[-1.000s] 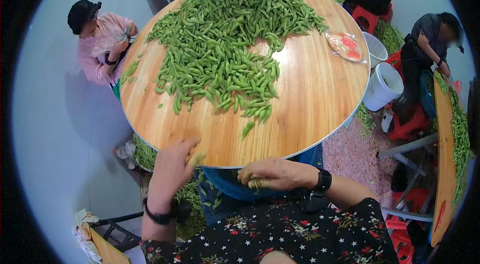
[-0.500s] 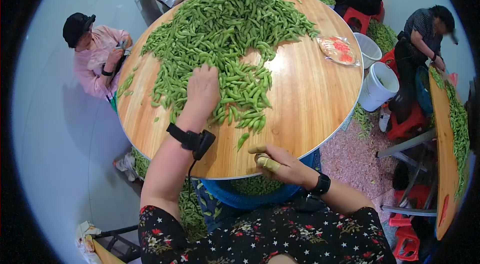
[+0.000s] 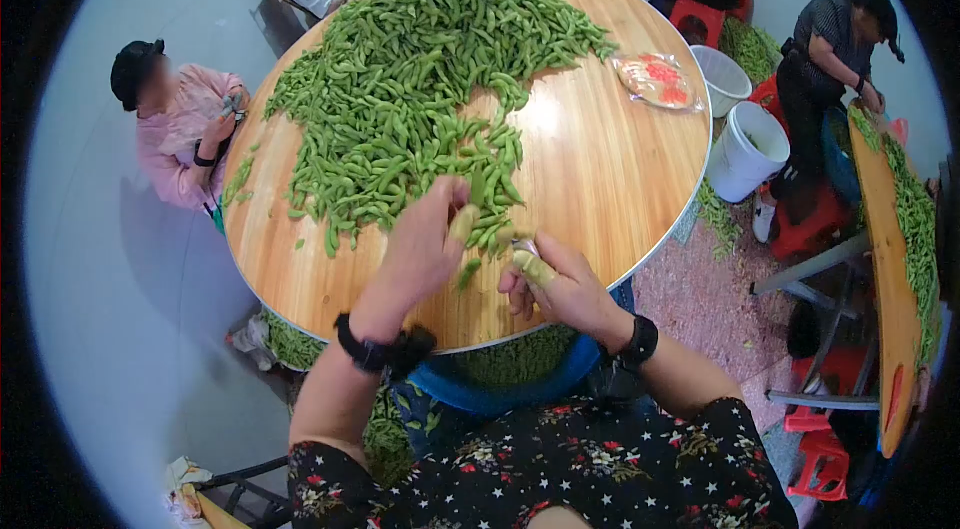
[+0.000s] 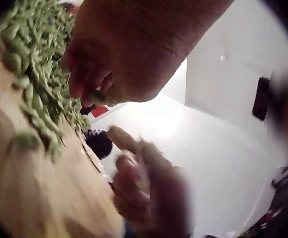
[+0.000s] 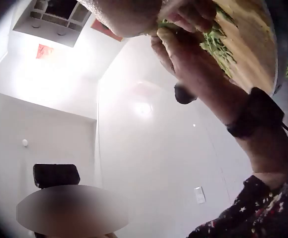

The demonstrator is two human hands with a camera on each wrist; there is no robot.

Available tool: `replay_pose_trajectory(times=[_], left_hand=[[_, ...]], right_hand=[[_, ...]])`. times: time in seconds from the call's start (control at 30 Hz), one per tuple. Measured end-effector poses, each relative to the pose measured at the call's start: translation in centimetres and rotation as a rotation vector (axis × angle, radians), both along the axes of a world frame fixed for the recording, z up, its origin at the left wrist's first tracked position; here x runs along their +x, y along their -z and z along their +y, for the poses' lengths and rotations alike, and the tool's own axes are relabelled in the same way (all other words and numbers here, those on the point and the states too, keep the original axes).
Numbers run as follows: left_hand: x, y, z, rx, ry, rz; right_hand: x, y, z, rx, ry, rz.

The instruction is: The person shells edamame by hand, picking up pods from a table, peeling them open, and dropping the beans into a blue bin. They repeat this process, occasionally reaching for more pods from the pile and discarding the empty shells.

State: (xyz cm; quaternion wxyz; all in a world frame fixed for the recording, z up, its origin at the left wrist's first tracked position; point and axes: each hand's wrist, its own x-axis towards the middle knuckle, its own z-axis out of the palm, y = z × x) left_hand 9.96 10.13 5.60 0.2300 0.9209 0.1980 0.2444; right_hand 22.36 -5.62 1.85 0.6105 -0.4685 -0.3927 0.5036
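A big heap of green soybean pods (image 3: 410, 79) covers the far and middle part of a round wooden table (image 3: 610, 179). My left hand (image 3: 425, 239), in front of the heap, pinches a green pod (image 3: 477, 186) between thumb and fingers. Close to its right, my right hand (image 3: 570, 284) is curled over the near table edge, with yellowish coverings on its digits. It holds a small shiny grey thing (image 3: 525, 247) whose kind I cannot tell. In the right wrist view, the left hand (image 5: 193, 54) meets the right hand (image 5: 121, 15) around a bit of green.
A blue basin (image 3: 450, 389) with green contents sits under the near edge. A plastic-wrapped packet (image 3: 655, 82) lies on the table's right. White buckets (image 3: 745, 154) and red stools stand beyond. Several people sit around, one in pink (image 3: 185, 134) at left.
The left hand reached forward onto the heap, then came back toward the right hand with a pod. The right hand rose slightly toward it.
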Motion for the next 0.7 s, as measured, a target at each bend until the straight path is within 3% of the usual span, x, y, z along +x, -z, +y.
replay_pose_trajectory(times=[0.03, 0.13, 0.27, 0.57, 0.63, 0.7], left_hand=[[-0.7, 0.2, -1.6, -0.272, 0.045, -0.06], [-2.3, 1.8, -5.5, -0.373, 0.026, -0.213], [-3.7, 1.3, -6.8, -0.481, -0.068, -0.203], [-4.4, 1.5, -6.7, -0.26, 0.042, -0.243], [-5.1, 1.2, -7.0, 0.053, 0.037, -0.088], [-6.0, 0.4, -8.3, 0.05, 0.07, -0.099]], right_hand=[[0.0, -0.4, 0.2, 0.01, 0.012, 0.034], [-0.7, -0.8, 0.4, 0.003, -0.009, 0.081], [-1.6, -1.1, 0.0, -0.032, -0.087, 0.139], [-2.2, -1.5, -0.3, -0.036, -0.106, 0.149], [-2.2, -1.8, -0.8, -0.04, -0.125, 0.101], [-2.1, -2.4, -1.6, -0.047, -0.145, 0.056]])
